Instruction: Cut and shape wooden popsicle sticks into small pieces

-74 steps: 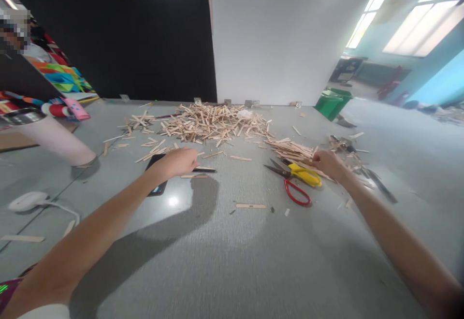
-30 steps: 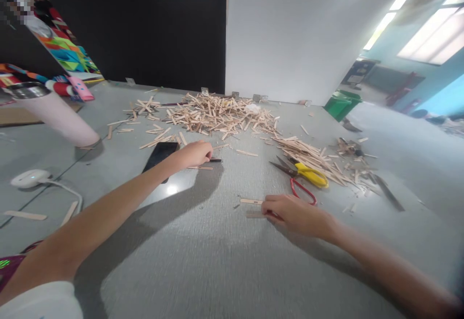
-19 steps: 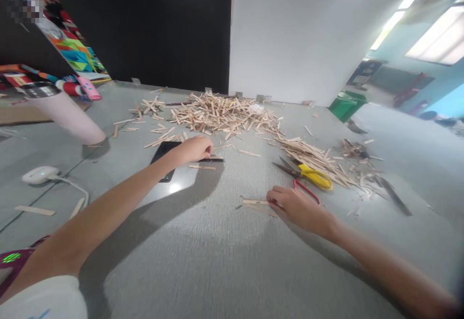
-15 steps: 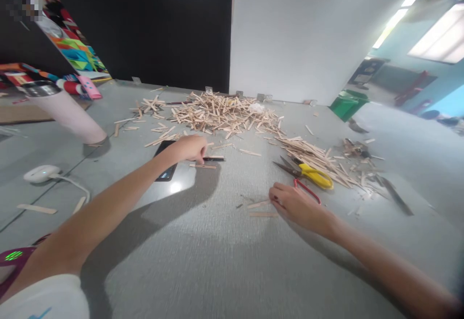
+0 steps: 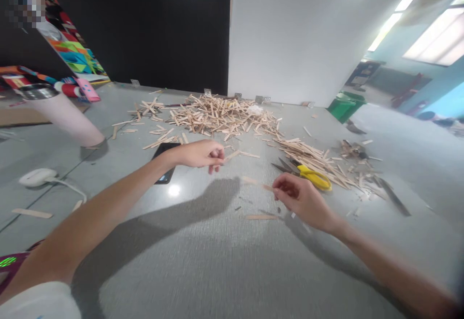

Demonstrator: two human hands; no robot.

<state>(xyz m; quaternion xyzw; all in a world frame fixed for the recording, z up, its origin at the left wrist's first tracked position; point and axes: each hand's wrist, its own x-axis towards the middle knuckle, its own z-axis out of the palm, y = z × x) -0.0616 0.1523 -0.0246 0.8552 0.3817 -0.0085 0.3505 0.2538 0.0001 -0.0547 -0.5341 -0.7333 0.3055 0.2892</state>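
So, L hand point(image 5: 203, 154) fwd, R hand point(image 5: 303, 199) angled inward, both pinching sticks point(image 5: 268, 187).

Heaped sticks point(image 5: 221, 116) and scissors point(image 5: 315, 178) show a workshop.

The right hand point(image 5: 299, 197), first at the bundle point(image 5: 308, 154) and then low at the table point(image 5: 203, 270), is now raised in front of the scissors point(image 5: 316, 177), hiding their red handle and pinching a blurred stick point(image 5: 268, 187). A loose stick point(image 5: 261, 217) now lies nearer the person than the single one did at first. The left hand point(image 5: 212, 157) has turned to show its fingertips, a slanting stick point(image 5: 232, 156) at its thumb; the dark rod there is out of sight.
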